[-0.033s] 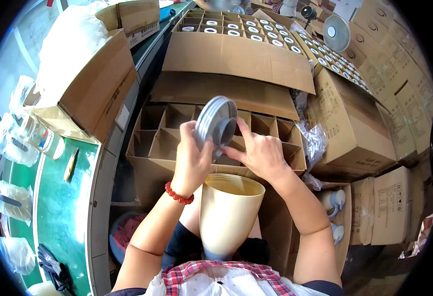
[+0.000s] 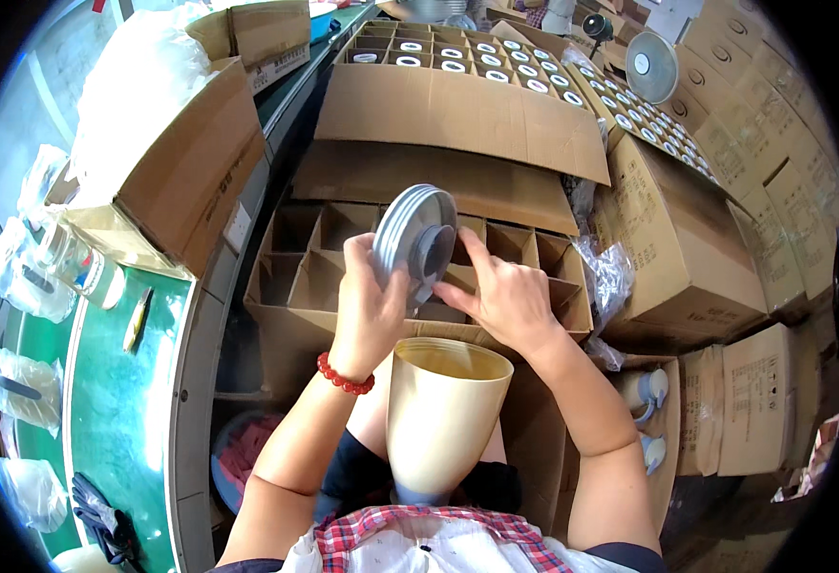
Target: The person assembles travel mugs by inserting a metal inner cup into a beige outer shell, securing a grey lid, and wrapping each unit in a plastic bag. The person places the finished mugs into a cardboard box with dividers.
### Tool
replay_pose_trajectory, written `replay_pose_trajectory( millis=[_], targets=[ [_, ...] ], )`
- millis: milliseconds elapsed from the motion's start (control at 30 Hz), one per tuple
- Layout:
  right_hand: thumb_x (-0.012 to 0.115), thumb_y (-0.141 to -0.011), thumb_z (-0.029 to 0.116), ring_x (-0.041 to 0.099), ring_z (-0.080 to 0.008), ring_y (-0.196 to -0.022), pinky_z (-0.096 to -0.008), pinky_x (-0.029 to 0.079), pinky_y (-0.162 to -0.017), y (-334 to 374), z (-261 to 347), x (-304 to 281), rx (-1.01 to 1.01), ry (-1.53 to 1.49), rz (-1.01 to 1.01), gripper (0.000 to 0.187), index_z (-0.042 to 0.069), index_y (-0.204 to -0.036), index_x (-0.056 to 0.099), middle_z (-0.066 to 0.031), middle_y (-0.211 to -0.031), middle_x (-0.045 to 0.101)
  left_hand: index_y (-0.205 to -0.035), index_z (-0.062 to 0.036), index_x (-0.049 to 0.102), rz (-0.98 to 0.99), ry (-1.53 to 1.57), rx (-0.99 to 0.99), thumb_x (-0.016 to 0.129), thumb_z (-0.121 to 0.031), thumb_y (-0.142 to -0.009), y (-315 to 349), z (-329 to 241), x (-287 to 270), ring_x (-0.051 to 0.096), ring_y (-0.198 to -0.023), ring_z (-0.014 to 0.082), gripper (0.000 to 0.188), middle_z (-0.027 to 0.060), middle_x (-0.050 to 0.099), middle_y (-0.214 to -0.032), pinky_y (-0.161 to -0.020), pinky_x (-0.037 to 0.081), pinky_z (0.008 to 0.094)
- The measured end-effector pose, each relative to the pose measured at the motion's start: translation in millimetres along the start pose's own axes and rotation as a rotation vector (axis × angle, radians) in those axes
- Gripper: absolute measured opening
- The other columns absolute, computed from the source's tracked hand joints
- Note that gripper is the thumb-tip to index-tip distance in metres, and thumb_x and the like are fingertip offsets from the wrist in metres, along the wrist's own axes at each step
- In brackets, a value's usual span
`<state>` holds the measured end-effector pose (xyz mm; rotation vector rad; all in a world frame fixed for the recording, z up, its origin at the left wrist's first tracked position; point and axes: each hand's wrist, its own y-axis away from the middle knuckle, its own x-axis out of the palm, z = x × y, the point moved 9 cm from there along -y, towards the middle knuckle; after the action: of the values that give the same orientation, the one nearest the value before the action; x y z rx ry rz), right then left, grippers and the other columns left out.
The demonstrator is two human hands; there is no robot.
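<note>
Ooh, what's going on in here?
Someone's left fingers hold a round, grey, ridged lid-like piece, tilted up, while the right fingers are at the darker grey round part near its middle. Below it is a tall, cream-coloured, rounded container, with nothing covering its open top. Just beyond sits an open brown cardboard box split into compartments.

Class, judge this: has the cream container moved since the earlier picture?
No, not visibly: the cream container keeps the same place against the divided carton, with no clear shift either way.
</note>
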<state>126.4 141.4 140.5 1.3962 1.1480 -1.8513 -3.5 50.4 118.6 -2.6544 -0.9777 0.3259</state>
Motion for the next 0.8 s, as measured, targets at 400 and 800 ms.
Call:
replay_pose_trajectory(
  millis=[400,800],
  targets=[
    [0.079,-0.079,0.035,0.064,-0.0339,-0.106,-0.0361,0.055,-0.085,-6,-11,34,0.115,-0.815,0.113,0.083,-0.006,-0.137,0.035,-0.0275,-0.134,0.049,-0.121,0.0041,0.039,-0.02,-0.157,0.174,0.057,-0.004,-0.089,8,-10,3,0.064,-0.087,0.0412,0.038,0.0279,0.062,-0.098,-0.078,0.051,0.04],
    [0.067,-0.089,0.045,0.069,-0.0265,-0.089,-0.0379,0.058,-0.078,-16,-30,47,0.205,-1.316,-0.083,0.064,0.002,-0.133,0.048,-0.0164,-0.118,0.061,-0.122,0.002,0.04,0.035,-0.068,0.152,0.056,0.003,-0.087,15,-18,9,0.06,-0.087,0.0235,0.039,0.0179,0.059,-0.102,-0.076,0.05,0.0329]
  ],
)
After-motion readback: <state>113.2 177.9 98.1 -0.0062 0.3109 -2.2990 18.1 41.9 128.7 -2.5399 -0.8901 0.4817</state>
